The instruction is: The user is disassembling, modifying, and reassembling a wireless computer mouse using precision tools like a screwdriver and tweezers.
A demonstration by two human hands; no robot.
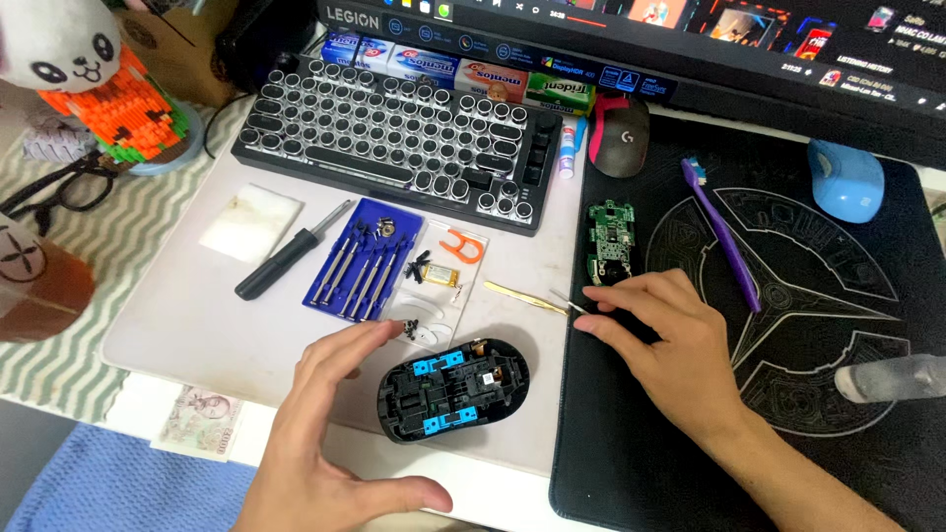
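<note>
Mid-teardown: the opened mouse shell [453, 387] sits between my hands. Left hand [330, 433] is spread open just beside it, holding nothing. Right hand [670, 340], right of the shell, pinches the gold tweezers [527, 297] below the green circuit board [610, 239]. Next move probably needs steady fingertips.

1. The place is a home computer desk used as a small repair bench.
2. A round-keyed keyboard [394, 138] and a monitor [690, 49] stand at the far edge.
3. A plush toy [59, 44] on orange building bricks sits far left.
4. A blue screwdriver set [365, 258] and an opened mouse shell [453, 387] lie near the middle.
5. A bare circuit board [610, 241] rests on the black desk mat [788, 325].
</note>
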